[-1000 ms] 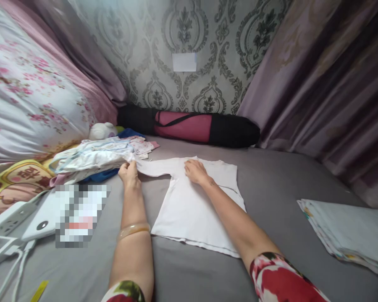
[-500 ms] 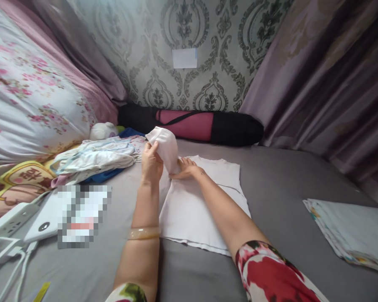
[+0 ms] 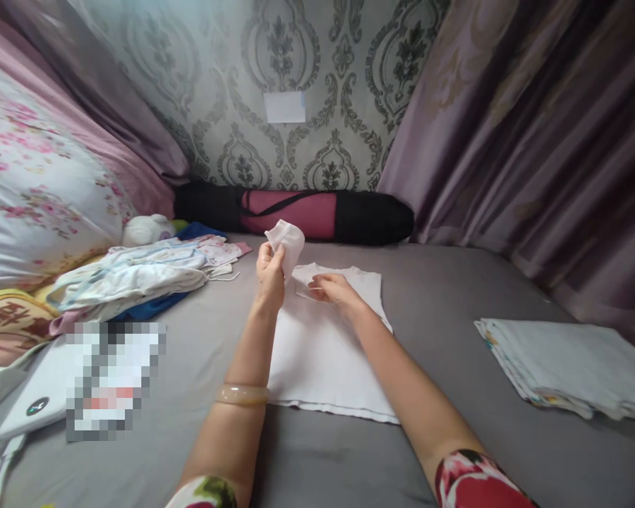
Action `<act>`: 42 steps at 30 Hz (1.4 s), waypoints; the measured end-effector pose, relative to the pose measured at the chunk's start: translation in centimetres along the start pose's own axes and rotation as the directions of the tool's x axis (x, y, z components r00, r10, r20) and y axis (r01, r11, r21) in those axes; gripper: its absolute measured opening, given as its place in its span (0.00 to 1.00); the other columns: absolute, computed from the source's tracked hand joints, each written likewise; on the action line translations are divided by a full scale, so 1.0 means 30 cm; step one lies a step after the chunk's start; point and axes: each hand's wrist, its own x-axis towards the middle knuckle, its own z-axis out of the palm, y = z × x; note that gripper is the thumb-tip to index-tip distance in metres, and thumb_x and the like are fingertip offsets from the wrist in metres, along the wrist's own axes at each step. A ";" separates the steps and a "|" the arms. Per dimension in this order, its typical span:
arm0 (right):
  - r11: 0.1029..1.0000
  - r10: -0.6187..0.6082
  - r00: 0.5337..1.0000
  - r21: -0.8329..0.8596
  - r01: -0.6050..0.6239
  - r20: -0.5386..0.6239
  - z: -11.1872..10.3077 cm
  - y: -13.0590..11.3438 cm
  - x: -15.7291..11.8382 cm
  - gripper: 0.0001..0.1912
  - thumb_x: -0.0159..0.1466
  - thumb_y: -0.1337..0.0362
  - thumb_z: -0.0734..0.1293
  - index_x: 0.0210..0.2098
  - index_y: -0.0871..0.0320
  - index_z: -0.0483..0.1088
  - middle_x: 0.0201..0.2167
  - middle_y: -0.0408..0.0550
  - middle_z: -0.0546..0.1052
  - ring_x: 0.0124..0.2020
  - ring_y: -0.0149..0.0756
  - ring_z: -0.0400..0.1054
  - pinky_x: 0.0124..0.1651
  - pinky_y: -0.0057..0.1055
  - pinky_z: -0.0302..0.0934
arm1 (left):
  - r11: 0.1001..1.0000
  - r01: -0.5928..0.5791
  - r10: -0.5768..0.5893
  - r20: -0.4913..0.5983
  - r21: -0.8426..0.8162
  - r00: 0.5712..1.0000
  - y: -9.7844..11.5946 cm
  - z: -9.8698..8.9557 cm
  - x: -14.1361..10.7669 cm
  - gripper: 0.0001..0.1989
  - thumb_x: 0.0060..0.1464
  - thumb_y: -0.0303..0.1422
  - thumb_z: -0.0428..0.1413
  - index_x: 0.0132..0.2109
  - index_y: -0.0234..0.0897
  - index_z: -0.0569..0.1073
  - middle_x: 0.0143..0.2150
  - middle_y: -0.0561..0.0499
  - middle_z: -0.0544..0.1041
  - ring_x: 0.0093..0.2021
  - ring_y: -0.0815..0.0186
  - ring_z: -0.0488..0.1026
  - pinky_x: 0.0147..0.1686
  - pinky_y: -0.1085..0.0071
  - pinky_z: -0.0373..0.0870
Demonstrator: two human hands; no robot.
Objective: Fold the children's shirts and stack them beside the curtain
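A white shirt [image 3: 333, 360] lies spread on the grey sheet in front of me, its hem toward me. My left hand [image 3: 271, 274] is closed on the shirt's sleeve [image 3: 291, 243], which it lifts above the upper left of the garment, the cuff end bent over. Over the shirt's upper part, my right hand [image 3: 334, 291] has its fingers curled and pinched on fabric by the base of that sleeve. The exact fold between those fingertips is hard to make out.
Rumpled baby clothes [image 3: 153, 264] lie to the left, beside a floral pillow [image 3: 37, 183]. A white power bank-like device [image 3: 47, 381] sits nearer. Folded pale cloth [image 3: 566, 363] rests at right. A black and pink long bag [image 3: 291, 214] lies along the patterned wall.
The view has swung slightly right. My right hand has risen from lying flat at the sleeve's base to a curled, pinching pose. My left hand still holds the sleeve, now more crumpled.
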 end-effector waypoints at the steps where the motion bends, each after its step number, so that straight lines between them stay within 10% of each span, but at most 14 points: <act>1: 0.983 0.069 0.996 0.170 -0.076 0.049 -0.022 0.005 -0.009 0.23 0.70 0.56 0.52 0.54 0.65 0.65 0.48 0.61 0.76 0.46 0.45 0.74 0.51 0.43 0.66 | 0.998 -0.003 -0.003 0.093 0.070 0.996 -0.002 0.020 -0.021 0.16 0.54 0.44 0.57 0.44 0.40 0.69 0.41 0.50 0.76 0.44 0.62 0.74 0.46 0.67 0.69; 6: 0.854 -0.029 0.982 0.515 -0.073 0.188 -0.107 0.059 -0.026 0.36 0.70 0.53 0.36 0.64 0.66 0.55 0.60 0.66 0.67 0.54 0.49 0.69 0.52 0.48 0.64 | 0.880 -0.053 -0.218 0.501 0.471 0.838 -0.007 0.064 -0.110 0.22 0.51 0.40 0.60 0.54 0.44 0.72 0.56 0.46 0.73 0.57 0.55 0.68 0.53 0.63 0.66; 12: 0.975 -0.024 0.986 0.224 -0.014 0.165 -0.145 0.111 -0.016 0.35 0.70 0.53 0.33 0.70 0.60 0.44 0.63 0.60 0.65 0.56 0.49 0.67 0.52 0.53 0.61 | 0.596 -0.020 -0.331 0.268 0.803 0.905 0.002 -0.121 -0.040 0.32 0.43 0.28 0.56 0.59 0.38 0.68 0.55 0.43 0.72 0.55 0.54 0.68 0.54 0.61 0.65; 15: 0.970 -0.057 0.986 0.244 0.017 0.158 -0.163 0.114 -0.010 0.36 0.70 0.50 0.35 0.70 0.59 0.44 0.61 0.60 0.67 0.56 0.50 0.67 0.54 0.54 0.60 | 0.419 0.050 -0.463 0.166 0.907 0.871 0.006 -0.200 -0.018 0.36 0.38 0.31 0.61 0.58 0.39 0.67 0.53 0.42 0.70 0.52 0.53 0.70 0.49 0.63 0.68; 20: 0.882 0.007 1.000 0.471 -0.012 0.011 -0.214 0.106 -0.002 0.34 0.70 0.46 0.43 0.64 0.59 0.57 0.55 0.60 0.73 0.53 0.47 0.70 0.52 0.50 0.64 | 0.269 -0.012 -0.519 0.155 0.963 0.841 -0.021 -0.216 -0.031 0.30 0.41 0.32 0.60 0.55 0.39 0.69 0.45 0.46 0.71 0.40 0.61 0.72 0.42 0.70 0.69; 24: 0.830 0.201 0.958 0.555 -0.056 -0.204 -0.237 0.104 -0.001 0.13 0.66 0.61 0.63 0.48 0.59 0.70 0.42 0.53 0.79 0.40 0.37 0.75 0.44 0.36 0.70 | 0.217 -0.055 -0.524 0.164 0.975 0.836 -0.044 -0.211 -0.029 0.24 0.48 0.28 0.54 0.54 0.37 0.66 0.34 0.50 0.72 0.32 0.64 0.71 0.33 0.72 0.67; 31: 0.986 0.167 0.905 0.057 -0.158 -0.391 -0.270 0.116 -0.023 0.16 0.53 0.73 0.70 0.42 0.62 0.72 0.27 0.43 0.76 0.26 0.31 0.71 0.26 0.24 0.68 | 0.158 0.021 -0.582 0.076 0.987 0.810 -0.065 -0.237 -0.018 0.22 0.47 0.23 0.51 0.52 0.36 0.62 0.32 0.53 0.73 0.29 0.67 0.70 0.28 0.75 0.63; 42: 0.762 -0.158 0.931 -0.640 -0.096 -0.328 -0.324 0.132 -0.027 0.16 0.57 0.66 0.69 0.45 0.63 0.76 0.35 0.49 0.79 0.37 0.36 0.73 0.40 0.26 0.64 | 0.077 0.038 -0.613 0.017 0.996 0.790 -0.071 -0.236 -0.015 0.19 0.47 0.23 0.51 0.48 0.38 0.66 0.33 0.52 0.74 0.30 0.67 0.71 0.26 0.76 0.61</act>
